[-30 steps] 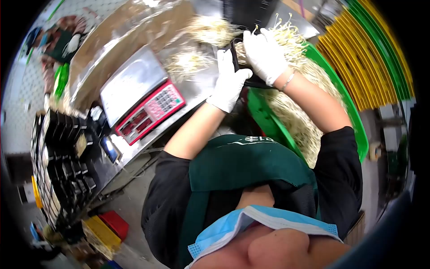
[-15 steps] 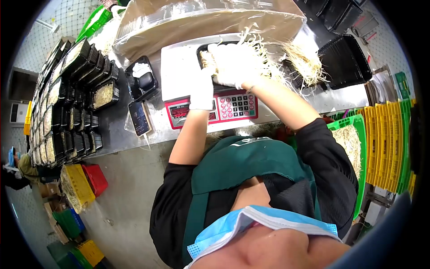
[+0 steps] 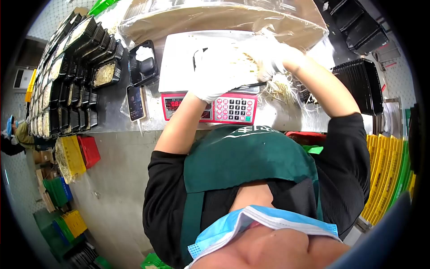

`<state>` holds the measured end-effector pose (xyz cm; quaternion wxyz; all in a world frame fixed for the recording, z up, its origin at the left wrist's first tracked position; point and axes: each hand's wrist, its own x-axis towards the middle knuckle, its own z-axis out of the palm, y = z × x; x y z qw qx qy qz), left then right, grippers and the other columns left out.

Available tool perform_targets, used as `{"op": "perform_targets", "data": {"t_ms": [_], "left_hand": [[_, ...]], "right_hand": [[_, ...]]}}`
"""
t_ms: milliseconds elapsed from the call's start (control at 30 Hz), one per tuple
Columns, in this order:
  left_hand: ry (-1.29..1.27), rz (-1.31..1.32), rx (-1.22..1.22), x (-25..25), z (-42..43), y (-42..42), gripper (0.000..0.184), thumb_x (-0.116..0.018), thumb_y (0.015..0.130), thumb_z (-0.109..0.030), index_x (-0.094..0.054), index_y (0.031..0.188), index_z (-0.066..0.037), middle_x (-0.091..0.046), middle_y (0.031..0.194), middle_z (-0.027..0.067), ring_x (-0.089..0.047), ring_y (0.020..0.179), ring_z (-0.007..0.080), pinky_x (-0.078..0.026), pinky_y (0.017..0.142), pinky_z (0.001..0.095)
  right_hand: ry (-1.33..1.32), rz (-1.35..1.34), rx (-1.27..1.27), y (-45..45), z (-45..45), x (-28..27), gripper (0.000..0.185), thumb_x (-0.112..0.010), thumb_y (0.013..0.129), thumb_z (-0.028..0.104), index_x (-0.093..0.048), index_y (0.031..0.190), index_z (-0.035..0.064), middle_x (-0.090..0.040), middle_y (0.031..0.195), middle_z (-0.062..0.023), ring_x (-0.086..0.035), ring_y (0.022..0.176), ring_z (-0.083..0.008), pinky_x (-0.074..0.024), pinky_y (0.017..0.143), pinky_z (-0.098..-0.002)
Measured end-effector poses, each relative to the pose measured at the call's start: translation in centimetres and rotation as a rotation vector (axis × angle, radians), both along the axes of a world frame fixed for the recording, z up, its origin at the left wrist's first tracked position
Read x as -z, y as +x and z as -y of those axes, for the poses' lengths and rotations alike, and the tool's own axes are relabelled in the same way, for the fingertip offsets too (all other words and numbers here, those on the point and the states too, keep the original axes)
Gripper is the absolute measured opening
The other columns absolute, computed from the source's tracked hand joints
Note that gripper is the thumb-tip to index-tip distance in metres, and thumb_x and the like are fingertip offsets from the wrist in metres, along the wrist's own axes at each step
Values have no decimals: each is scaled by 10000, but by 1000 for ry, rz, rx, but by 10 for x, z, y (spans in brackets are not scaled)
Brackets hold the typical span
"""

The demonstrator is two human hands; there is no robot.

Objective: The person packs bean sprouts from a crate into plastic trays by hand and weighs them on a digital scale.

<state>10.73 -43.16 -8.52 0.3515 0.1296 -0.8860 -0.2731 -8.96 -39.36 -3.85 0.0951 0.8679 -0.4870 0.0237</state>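
A black tray of pale sprouts (image 3: 244, 60) rests on the white-topped scale (image 3: 174, 58), partly washed out by glare. My left hand (image 3: 212, 80), in a white glove, lies against the tray's left and near side; its fingers are lost in the glare. At the tray's right side is my right hand (image 3: 271, 56), also gloved, with its fingers bent down at the sprouts; what it holds, if anything, is hidden. Loose sprouts (image 3: 280, 87) lie beside the scale below it. The scale's red front panel (image 3: 230, 107) shows lit digits.
Stacked black trays of sprouts (image 3: 56, 89) stand at the left. Near them are a phone (image 3: 135, 103) and a black tray with a dark object (image 3: 143, 62). Empty black trays (image 3: 360, 85) are at the right. A plastic-covered box (image 3: 224, 18) stands behind the scale.
The view has swung from the green sprout crate to the scale. The tray is now on the scale, and my right hand has shifted to the tray's right side.
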Motion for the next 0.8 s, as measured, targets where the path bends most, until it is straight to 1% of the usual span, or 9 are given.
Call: {"op": "perform_targets", "data": {"t_ms": [67,167,300,433,467,533,600,733,800], "left_hand": [[-62,13,-9,2,2,-1,321,-614,832,-260,-650,1089,-71,-656,1046,70,-595,953,225,-456,859,335],[-304,52,-27,18,18,0,368,-615,827,-353,-644,1116,-128,-646,1086,50,-594,968,238,-458,859,356],[-334,-33,-71,30,22,-1,350,-587,842,-353,-649,1097,-122,-653,1060,40,-593,961,221,-464,840,361],[-348,202,-177,27,19,-2,357,-550,854,-376,-633,1105,-135,-649,1025,38,-585,930,215,-469,819,357],[-353,84,-164,29,19,-4,367,-553,850,-384,-629,1111,-138,-649,1019,41,-588,920,214,-470,804,352],[-353,-35,-145,26,17,-2,377,-556,846,-392,-626,1118,-140,-649,1014,44,-591,911,213,-471,789,348],[-123,203,-94,14,13,3,410,-636,845,-274,-585,1161,-20,-612,1151,122,-567,1068,273,-434,949,368],[-371,237,-75,12,14,4,407,-652,832,-244,-580,1159,-13,-621,1128,125,-578,1047,264,-443,932,353],[-43,107,-95,19,13,1,429,-652,795,-368,-620,1108,-76,-645,1024,81,-589,931,256,-476,811,340]], "right_hand": [[563,-5,359,3,4,-4,540,-694,666,190,-545,1171,73,-552,1131,-176,-499,1095,-357,-428,918,-395],[335,376,390,-10,-8,32,532,-686,644,122,-544,1152,58,-554,1088,-187,-475,1114,-375,-422,926,-398],[196,426,351,-7,-15,44,562,-654,692,100,-461,1213,18,-510,1127,-224,-475,1118,-388,-426,939,-409],[358,105,472,-2,1,36,446,-472,860,113,-390,1279,-15,-464,1218,-261,-503,1121,-387,-431,943,-395],[131,56,378,-8,-2,49,305,-418,885,128,-522,1134,-15,-579,1072,-254,-603,941,-362,-497,820,-390],[231,-11,387,1,1,25,285,-415,889,144,-559,1074,-18,-602,1020,-253,-611,928,-356,-500,812,-392],[277,-62,423,2,0,19,278,-417,893,171,-627,947,-4,-648,893,-226,-628,884,-346,-499,803,-404],[385,181,436,-21,-3,14,273,-437,883,169,-622,1060,74,-639,1010,-200,-610,934,-350,-488,819,-404],[366,263,328,-42,-14,17,291,-434,884,156,-607,1106,82,-630,1026,-210,-604,939,-354,-485,830,-397]]}}
